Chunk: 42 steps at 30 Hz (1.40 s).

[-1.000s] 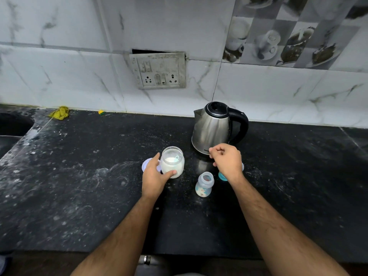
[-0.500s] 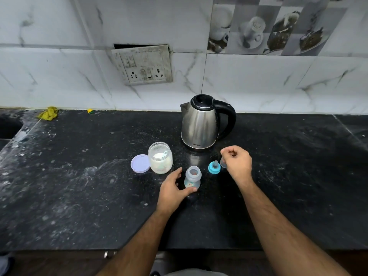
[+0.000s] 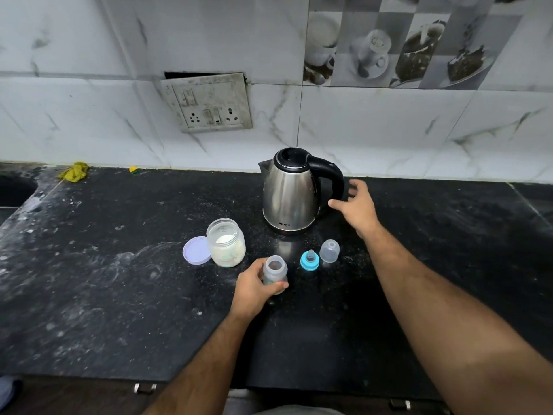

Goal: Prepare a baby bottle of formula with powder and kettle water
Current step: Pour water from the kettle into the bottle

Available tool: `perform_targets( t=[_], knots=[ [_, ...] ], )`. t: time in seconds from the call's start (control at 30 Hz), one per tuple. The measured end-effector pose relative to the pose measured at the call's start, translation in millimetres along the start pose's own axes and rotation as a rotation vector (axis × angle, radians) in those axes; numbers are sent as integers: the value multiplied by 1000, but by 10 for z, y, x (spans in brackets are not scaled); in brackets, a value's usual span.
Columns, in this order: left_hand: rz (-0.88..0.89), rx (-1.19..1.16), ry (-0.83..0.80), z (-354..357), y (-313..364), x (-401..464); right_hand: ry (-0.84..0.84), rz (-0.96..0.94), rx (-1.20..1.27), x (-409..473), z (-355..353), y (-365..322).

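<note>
A small open baby bottle [image 3: 275,269] stands upright on the black counter [image 3: 119,280], and my left hand [image 3: 254,287] is wrapped around its lower part. Behind it is a steel kettle [image 3: 288,197] with a black lid and handle. My right hand [image 3: 357,206] hovers just right of the handle, fingers spread, holding nothing. An open jar of white powder [image 3: 226,246] stands to the bottle's left, its lilac lid [image 3: 196,250] lying beside it. The blue teat ring [image 3: 309,260] and the clear cap [image 3: 329,250] rest to the bottle's right.
A tiled wall with a socket panel [image 3: 209,103] rises behind the counter. A yellow cloth [image 3: 74,171] lies at the back left near the sink edge [image 3: 18,190]. Cabinet handles show below the counter's front edge.
My left hand closed around the bottle. My right hand set down the clear cap beside the teat ring and moved up and back toward the kettle handle, opening its fingers.
</note>
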State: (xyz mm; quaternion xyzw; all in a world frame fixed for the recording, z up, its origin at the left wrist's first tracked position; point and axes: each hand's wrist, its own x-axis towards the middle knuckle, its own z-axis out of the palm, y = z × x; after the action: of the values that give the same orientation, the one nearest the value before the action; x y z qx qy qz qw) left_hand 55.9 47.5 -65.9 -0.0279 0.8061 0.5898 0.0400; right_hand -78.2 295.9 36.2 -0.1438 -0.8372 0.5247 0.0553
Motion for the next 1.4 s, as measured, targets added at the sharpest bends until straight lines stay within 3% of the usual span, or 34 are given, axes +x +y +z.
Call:
perform_targets(
  t=[0.17,0.37,0.73,1.07,1.4],
  knots=[
    [-20,3,10,24,-34,9,-131,20,126,345,102,-136],
    [-47,-1,30,48,-37,-3,-60,7,58,493,222,-118],
    [-51,24,31,59,-46,4,-176,-25,218,314,231,-23],
    [-57,57,24,42,-10,-16,68,-44,244,30,399,-282],
    [-44,69,18,37,17,-27,210,-141,341,-308,-268,-852]
  ],
)
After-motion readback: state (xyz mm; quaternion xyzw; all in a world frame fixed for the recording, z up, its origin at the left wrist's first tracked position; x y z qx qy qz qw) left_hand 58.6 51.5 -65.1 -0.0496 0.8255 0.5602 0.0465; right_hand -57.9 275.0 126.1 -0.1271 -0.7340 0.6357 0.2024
